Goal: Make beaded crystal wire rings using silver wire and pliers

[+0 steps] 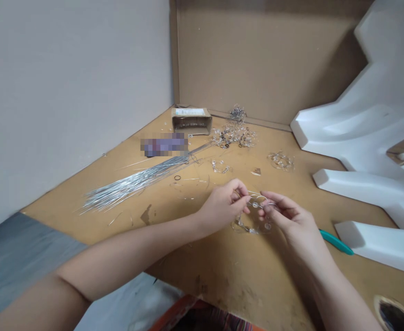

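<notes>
Over the cardboard-covered surface, my two hands hold a thin wire strung with clear beads [255,205] between them. My left hand [225,202] pinches the wire at its left side, thumb and fingers together. On the other side, my right hand [289,216] is closed, its thumb and fingers gripping the wire. Part of the beaded wire hangs in a loop below the fingers, with several clear beads [245,226] showing. The wire's ends are too fine to make out. A teal-handled tool [336,242] lies just right of my right wrist, partly hidden behind it.
A bundle of straight metal wires [133,184] lies to the left. Behind it are a blurred purple item [163,145] and a small open cardboard box [192,123]. Beaded wire pieces form a pile [234,135] and a separate coil [281,161]. White moulded foam [356,181] stands at right.
</notes>
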`<control>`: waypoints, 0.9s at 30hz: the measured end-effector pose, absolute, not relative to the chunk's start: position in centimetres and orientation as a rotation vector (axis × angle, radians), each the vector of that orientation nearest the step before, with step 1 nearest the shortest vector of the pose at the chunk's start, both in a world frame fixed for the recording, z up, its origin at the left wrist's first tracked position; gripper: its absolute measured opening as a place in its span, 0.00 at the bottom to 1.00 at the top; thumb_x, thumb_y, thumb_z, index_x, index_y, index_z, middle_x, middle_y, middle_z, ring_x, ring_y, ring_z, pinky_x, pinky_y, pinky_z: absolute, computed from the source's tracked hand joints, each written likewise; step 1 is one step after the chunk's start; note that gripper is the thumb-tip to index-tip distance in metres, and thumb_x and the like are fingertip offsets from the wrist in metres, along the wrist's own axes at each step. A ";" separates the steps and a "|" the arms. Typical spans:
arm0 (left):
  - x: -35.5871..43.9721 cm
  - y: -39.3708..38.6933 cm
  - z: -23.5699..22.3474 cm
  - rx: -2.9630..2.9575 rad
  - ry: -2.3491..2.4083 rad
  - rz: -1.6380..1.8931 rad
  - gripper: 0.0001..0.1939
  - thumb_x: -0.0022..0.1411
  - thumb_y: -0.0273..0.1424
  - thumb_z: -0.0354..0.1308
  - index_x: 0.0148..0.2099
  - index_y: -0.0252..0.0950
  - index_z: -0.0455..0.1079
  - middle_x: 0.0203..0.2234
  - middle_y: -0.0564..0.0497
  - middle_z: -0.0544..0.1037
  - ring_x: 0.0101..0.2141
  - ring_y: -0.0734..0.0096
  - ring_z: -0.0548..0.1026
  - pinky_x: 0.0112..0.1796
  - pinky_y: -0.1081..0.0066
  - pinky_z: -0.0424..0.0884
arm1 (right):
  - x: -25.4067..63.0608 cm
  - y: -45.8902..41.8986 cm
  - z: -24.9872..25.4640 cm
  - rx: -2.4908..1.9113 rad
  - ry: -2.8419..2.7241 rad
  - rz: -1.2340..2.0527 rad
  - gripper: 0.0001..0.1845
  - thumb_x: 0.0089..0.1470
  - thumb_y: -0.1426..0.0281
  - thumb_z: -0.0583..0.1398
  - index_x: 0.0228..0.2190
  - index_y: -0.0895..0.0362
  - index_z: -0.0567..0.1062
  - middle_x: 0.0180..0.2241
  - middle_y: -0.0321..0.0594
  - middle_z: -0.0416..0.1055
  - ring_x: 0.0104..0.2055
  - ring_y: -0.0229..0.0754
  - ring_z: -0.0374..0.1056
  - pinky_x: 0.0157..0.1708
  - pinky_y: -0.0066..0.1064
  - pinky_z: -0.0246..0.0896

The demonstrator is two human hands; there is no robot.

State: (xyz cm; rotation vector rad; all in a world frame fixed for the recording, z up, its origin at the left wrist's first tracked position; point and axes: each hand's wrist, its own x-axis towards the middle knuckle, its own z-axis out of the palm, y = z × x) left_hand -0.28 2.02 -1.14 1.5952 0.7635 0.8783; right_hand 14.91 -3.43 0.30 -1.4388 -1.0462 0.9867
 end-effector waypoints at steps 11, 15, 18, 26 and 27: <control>-0.3 2.0 -1.0 1.774 0.744 0.954 0.03 0.57 0.30 0.50 0.32 0.35 0.61 0.29 0.54 0.67 0.25 0.80 0.72 0.25 0.79 0.65 | 16.0 -3.2 -0.6 -1.500 -1.158 1.020 0.21 0.40 0.61 0.64 0.38 0.56 0.73 0.33 0.41 0.73 0.33 0.40 0.69 0.36 0.32 0.63; -0.3 2.1 -1.3 1.857 0.765 0.962 0.05 0.58 0.29 0.48 0.34 0.36 0.64 0.33 0.53 0.67 0.26 0.80 0.72 0.28 0.78 0.66 | 16.0 -3.2 -0.6 -1.532 -1.222 1.042 0.16 0.42 0.61 0.62 0.34 0.57 0.71 0.27 0.38 0.72 0.31 0.38 0.67 0.33 0.29 0.61; -0.4 2.1 -1.4 1.920 0.793 0.897 0.06 0.58 0.30 0.48 0.36 0.37 0.65 0.30 0.53 0.70 0.26 0.79 0.71 0.29 0.77 0.66 | 15.7 -3.3 -0.6 -1.477 -1.246 1.068 0.14 0.46 0.60 0.59 0.34 0.55 0.68 0.23 0.35 0.70 0.26 0.35 0.65 0.28 0.28 0.60; -0.4 2.0 -1.2 2.211 0.873 0.943 0.08 0.58 0.30 0.49 0.34 0.38 0.69 0.27 0.55 0.73 0.26 0.80 0.68 0.29 0.78 0.63 | 15.1 -3.2 -0.6 -1.369 -1.368 1.029 0.12 0.49 0.60 0.57 0.32 0.54 0.63 0.25 0.35 0.68 0.27 0.36 0.65 0.31 0.29 0.60; -0.4 2.0 -1.2 2.245 0.892 0.945 0.08 0.58 0.30 0.48 0.33 0.38 0.69 0.27 0.56 0.73 0.25 0.80 0.68 0.28 0.79 0.62 | 15.0 -3.3 -0.7 -1.364 -1.384 1.022 0.12 0.49 0.60 0.57 0.32 0.55 0.63 0.25 0.35 0.68 0.27 0.36 0.65 0.30 0.29 0.60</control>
